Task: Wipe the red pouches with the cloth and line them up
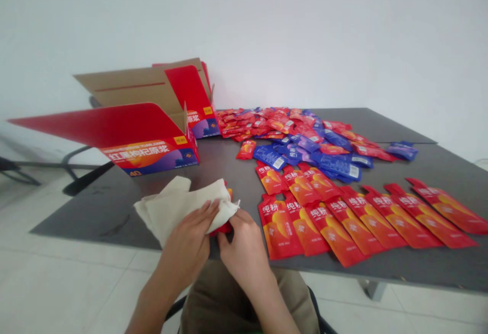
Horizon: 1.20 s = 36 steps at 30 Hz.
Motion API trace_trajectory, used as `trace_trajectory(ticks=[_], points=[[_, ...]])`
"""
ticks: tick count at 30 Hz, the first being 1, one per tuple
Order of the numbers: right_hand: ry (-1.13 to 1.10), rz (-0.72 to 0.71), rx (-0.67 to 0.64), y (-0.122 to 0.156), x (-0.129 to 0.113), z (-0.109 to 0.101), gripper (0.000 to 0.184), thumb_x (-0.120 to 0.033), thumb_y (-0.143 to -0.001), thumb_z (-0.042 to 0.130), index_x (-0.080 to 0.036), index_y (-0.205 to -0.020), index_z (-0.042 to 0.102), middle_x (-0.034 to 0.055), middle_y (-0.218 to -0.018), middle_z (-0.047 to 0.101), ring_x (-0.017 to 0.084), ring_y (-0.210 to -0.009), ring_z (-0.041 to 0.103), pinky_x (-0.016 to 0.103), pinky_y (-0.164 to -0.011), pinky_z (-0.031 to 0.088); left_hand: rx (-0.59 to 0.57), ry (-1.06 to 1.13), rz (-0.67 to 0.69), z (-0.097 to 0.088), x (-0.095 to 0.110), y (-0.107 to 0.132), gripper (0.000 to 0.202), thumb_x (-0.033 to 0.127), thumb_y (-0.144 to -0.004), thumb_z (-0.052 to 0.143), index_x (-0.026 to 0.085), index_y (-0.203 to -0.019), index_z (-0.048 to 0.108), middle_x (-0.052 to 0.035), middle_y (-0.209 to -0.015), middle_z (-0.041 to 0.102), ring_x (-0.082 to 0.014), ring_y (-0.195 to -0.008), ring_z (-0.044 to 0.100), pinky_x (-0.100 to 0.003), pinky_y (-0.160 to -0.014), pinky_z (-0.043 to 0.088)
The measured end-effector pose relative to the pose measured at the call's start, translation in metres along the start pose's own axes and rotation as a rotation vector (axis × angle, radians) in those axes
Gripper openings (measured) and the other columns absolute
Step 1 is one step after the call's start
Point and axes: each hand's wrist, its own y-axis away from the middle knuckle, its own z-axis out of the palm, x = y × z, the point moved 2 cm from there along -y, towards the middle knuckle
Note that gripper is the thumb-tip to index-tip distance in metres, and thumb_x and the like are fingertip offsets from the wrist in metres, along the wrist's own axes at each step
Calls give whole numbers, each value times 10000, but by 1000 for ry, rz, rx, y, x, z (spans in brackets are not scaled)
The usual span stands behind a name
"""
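Note:
My left hand [192,235] presses a folded cream cloth [179,207] with its fingers laid together over it. Beneath the cloth a red pouch [225,228] shows only in part, at the right edge and below. My right hand [246,245] is closed at that pouch's right side, thumb and fingers pinching it next to the cloth's corner; the fingertips are partly hidden. Just right of this hand, red pouches with orange fruit pictures [280,227] lie overlapping in a slanted row, with a shorter row [301,184] behind.
Two red and purple cartons with raised lids stand at the left, a near one [152,156] and a far one [204,120]. A heap of red and blue pouches [282,125] lies at the back of the dark table [114,217]. A white wall [305,34] rises behind.

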Motion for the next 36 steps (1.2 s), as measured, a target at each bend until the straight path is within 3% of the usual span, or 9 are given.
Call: trace_trajectory(ticks=[3,9,16,23,25,29,31,36], points=[[-3,-8,-3,0,1,0,409,-9,-742,541,-171,-1102,649,81,-1121,664,222,-1106,574,332,-1001,435,3,1,-17,-1,3,4,615,40,-773,332,88,-1363,497,-101,-1395,524,-230,-1314,468,-419,-1077,415],[10,-21,8,-1,0,-1,378,-4,-735,538,-161,-1064,640,91,-1132,656,216,-1111,573,325,-991,441,-86,45,-58,3,-12,-38,588,38,-778,353,77,-1339,525,-108,-1378,542,-230,-1311,471,-400,-1094,395],[-10,-18,0,0,-1,-1,388,-1,-742,538,-177,-1067,655,76,-1122,669,215,-1104,580,329,-993,444,18,29,19,0,0,14,598,44,-793,330,87,-1367,488,-110,-1412,504,-224,-1318,464,-438,-1085,406],[16,-15,6,-1,-1,-1,366,-14,-736,547,-159,-1057,646,91,-1109,662,221,-1102,578,333,-989,446,-84,77,-61,3,-11,-39,584,35,-774,362,81,-1331,533,-109,-1378,541,-231,-1312,470,-408,-1096,392],[18,-9,8,-1,-1,-1,371,-8,-733,546,-159,-1055,650,88,-1103,666,213,-1096,583,325,-987,449,-59,68,-41,4,-12,-32,595,26,-770,350,78,-1336,524,-110,-1385,534,-225,-1318,464,-412,-1103,383],[-6,-14,4,-1,-2,-1,404,0,-733,546,-181,-1077,657,72,-1118,671,205,-1103,584,318,-988,449,-2,35,2,1,-5,8,615,25,-776,330,102,-1364,493,-103,-1414,504,-218,-1318,465,-437,-1092,396],[-11,-20,3,-1,-2,-1,411,-2,-737,547,-184,-1089,656,75,-1133,667,211,-1116,578,328,-997,444,-7,29,-1,-1,-2,14,611,31,-783,334,94,-1372,481,-112,-1411,506,-223,-1318,464,-440,-1087,399],[20,-24,3,-1,-2,-2,361,-6,-752,533,-181,-1042,656,85,-1099,665,219,-1090,583,344,-977,451,-77,49,-63,0,-8,-26,580,28,-790,356,85,-1345,514,-113,-1379,540,-233,-1310,473,-426,-1090,397]])
